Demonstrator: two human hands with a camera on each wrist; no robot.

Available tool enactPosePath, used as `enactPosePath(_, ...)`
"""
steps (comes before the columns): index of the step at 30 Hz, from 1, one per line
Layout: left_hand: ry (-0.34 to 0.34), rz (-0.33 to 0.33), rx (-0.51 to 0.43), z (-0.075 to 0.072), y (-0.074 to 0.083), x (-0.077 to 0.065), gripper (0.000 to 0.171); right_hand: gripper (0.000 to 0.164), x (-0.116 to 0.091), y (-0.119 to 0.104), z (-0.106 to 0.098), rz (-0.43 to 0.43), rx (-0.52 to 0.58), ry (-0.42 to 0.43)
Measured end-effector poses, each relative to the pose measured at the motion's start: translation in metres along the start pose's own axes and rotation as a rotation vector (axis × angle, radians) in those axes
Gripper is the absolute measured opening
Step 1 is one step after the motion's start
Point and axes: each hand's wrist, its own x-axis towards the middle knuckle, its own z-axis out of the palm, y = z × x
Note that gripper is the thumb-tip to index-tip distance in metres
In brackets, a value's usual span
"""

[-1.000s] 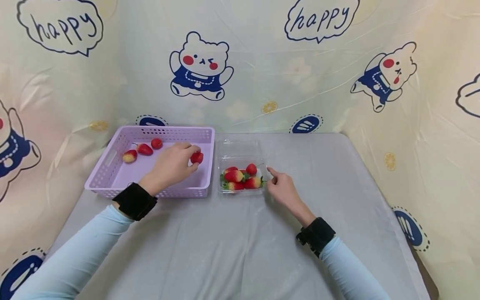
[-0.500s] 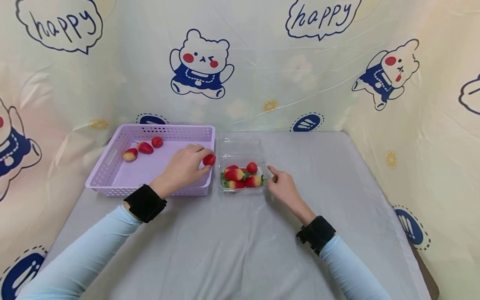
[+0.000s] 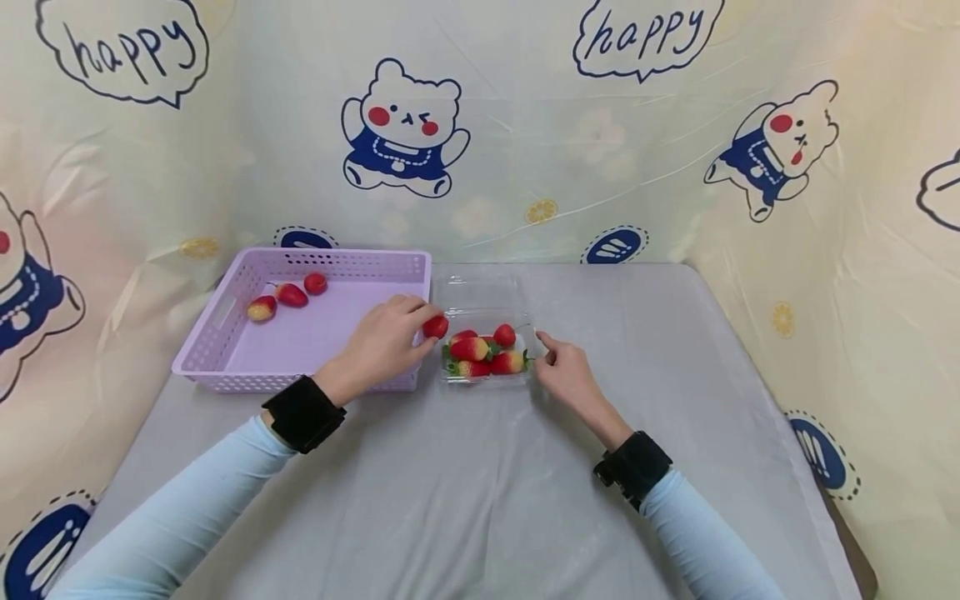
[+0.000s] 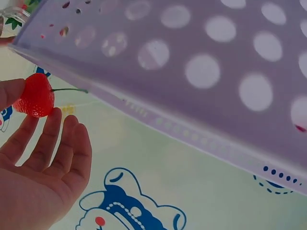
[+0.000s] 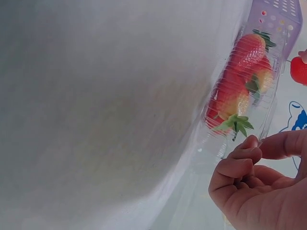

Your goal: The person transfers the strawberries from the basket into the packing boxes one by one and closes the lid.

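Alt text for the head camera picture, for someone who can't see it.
A person's left hand pinches a red fruit beside an open clear box holding strawberries, while the right hand grips the box's right edge. Three more red fruits lie in a purple basket at left; box and basket stand on a gray cloth before a cartoon-bear backdrop.

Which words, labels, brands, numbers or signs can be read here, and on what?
"happy": left speech bubble on the backdrop cloth.
"happy": right speech bubble, same cloth.
White strokes in the blue ovals: too unclear to read.
Right-edge outline: cut off, unreadable.
Purple basket, clear box: no readable text.
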Motion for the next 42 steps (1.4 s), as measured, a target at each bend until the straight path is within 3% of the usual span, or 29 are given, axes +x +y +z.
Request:
enactPosePath(18,-0.01,0.088,-0.009,0.023,0.024,0.005,0.041,0.055,0.001,0.001,0.002,0.007,0.007,0.006)
enactPosePath(25,-0.016,0.097,-0.004,0.031,0.033,0.01,0.048,0.055,0.001,0.003,0.001,-0.02,0.005,0.016)
enactPosePath(33,-0.014,0.131,-0.009,0.044,0.038,0.012,0.028,0.054,0.001,0.004,0.0,-0.016,0.002,0.008)
enactPosePath(42,-0.006,0.153,-0.017,0.055,0.042,0.015,0.033,0.056,0.001,0.001,0.0,-0.016,-0.003,0.018)
